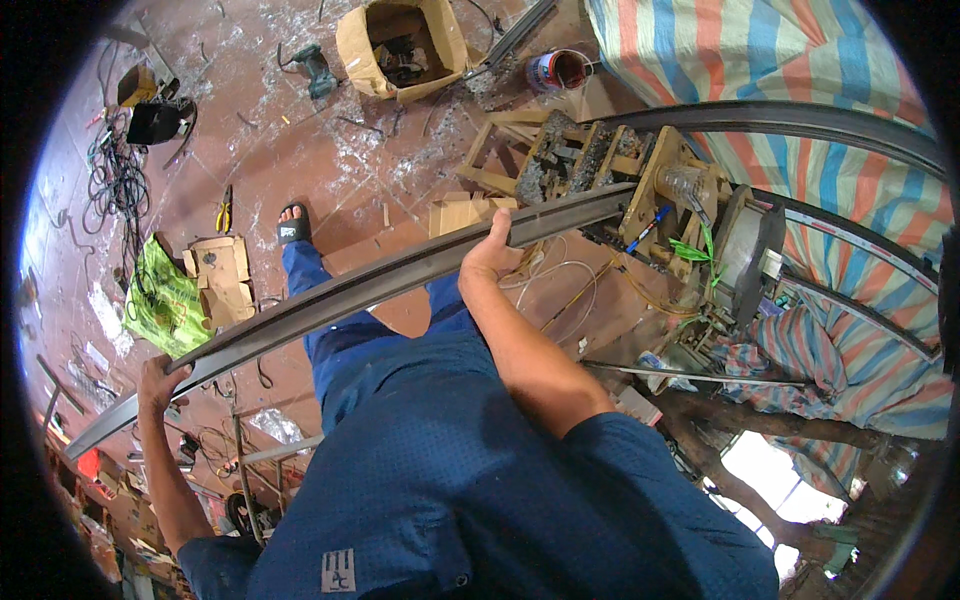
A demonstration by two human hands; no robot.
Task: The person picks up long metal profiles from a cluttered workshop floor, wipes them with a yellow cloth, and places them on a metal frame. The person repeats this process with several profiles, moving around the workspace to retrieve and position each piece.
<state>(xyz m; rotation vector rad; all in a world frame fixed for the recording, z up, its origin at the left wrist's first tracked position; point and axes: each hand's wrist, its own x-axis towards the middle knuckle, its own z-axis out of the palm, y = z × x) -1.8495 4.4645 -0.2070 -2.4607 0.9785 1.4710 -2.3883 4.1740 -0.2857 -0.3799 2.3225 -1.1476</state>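
A long grey metal profile (370,278) with a groove along it slants across my body, from lower left up to the right. My left hand (163,381) is closed around it toward its lower left end. Farther along, my right hand (492,250) grips it from below, with the thumb up against its side. The profile's right end meets a tan metal machine frame (655,180) with a round motor-like housing (745,250); whether it sits inside is hidden. A blue marker (650,226) and a green tie (692,250) are on that machine.
Striped sheeting (740,50) covers the right side, with more long profiles (800,118) before it. A cardboard box (352,50), a paint bucket (550,72), yellow-handled pliers (225,212), a green bag (160,300) and tangled cables (112,185) lie on the shaving-strewn floor.
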